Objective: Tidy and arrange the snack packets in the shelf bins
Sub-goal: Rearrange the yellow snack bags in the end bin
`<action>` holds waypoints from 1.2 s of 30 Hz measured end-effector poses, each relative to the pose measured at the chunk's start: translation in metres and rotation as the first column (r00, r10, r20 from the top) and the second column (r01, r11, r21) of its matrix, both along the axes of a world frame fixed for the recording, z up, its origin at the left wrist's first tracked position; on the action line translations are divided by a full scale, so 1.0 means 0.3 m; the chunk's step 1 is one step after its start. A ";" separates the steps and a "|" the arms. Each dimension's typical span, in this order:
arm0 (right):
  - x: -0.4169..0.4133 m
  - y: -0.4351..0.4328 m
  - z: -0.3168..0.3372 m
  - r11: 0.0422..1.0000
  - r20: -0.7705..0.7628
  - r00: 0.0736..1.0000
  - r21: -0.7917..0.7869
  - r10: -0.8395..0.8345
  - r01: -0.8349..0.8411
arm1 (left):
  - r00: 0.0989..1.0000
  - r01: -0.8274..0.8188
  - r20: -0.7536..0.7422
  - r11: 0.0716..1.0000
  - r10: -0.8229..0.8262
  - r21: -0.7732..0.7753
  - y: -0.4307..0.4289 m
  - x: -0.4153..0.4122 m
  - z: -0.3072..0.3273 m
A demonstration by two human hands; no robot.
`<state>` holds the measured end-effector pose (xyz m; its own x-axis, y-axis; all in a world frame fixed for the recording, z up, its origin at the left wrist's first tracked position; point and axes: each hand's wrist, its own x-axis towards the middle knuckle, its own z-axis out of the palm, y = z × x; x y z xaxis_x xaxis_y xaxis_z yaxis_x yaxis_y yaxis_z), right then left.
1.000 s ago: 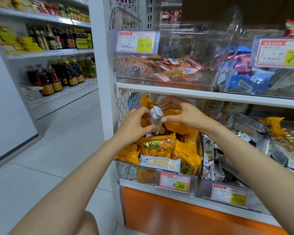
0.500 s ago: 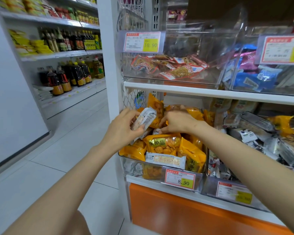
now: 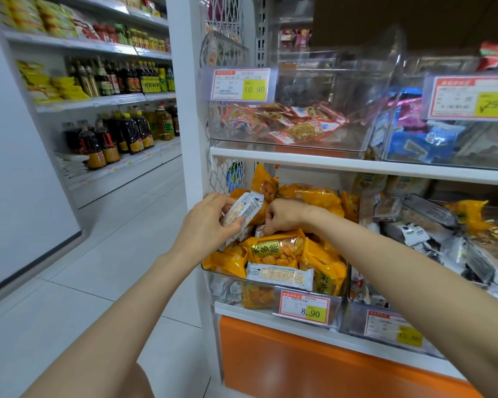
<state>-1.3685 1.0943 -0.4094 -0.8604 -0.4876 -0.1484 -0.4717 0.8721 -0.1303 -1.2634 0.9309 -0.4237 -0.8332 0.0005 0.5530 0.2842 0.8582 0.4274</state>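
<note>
A clear lower bin at the shelf's left end is heaped with yellow snack packets. My left hand is closed on a small white packet, held tilted just above the heap. My right hand reaches into the same bin, its fingertips pinching another small pale packet that is mostly hidden among the yellow ones. One more white packet lies flat at the bin's front.
An 8.90 price tag fronts this bin. To the right sits a bin of mixed silver and white packets. Above, clear bins hold red-and-white packets and blue packets. Left is the tiled aisle with bottle shelves.
My left hand has taken the white packet and moved it left and down out of the heap. My right hand has dropped lower into the bin onto another small packet.
</note>
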 end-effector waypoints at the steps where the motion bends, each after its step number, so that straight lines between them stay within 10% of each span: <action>1: -0.001 -0.001 -0.003 1.000 0.016 1.000 -0.019 -0.004 0.004 | 1.000 0.003 -0.004 1.000 -0.003 0.000 -0.001 0.000 0.001; 10: 0.027 0.051 -0.013 0.917 0.013 0.999 -0.398 0.034 -0.026 | 0.999 0.048 0.010 0.999 -0.048 -0.011 -0.023 0.002 -0.011; 15: 0.096 0.114 0.022 0.627 -0.019 1.000 -0.779 0.005 -0.017 | 0.998 0.059 0.006 0.992 -0.060 0.109 -0.016 0.010 -0.010; 23: 0.296 0.267 0.071 0.288 -0.040 0.998 -0.956 0.049 -0.052 | 0.979 0.194 -0.016 0.912 -0.202 0.360 0.104 0.036 0.043; 36: 0.464 0.707 0.044 0.453 -0.239 0.905 -0.890 -0.351 -0.059 | 0.887 0.425 0.051 0.855 -0.458 0.297 0.535 -0.005 0.100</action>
<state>-1.2293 1.3065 -0.3961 -0.8126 -0.0403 0.5814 -0.5334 0.4535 -0.7140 -1.2648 1.0912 -0.3938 -0.8387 0.2484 0.4846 0.5395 0.5002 0.6773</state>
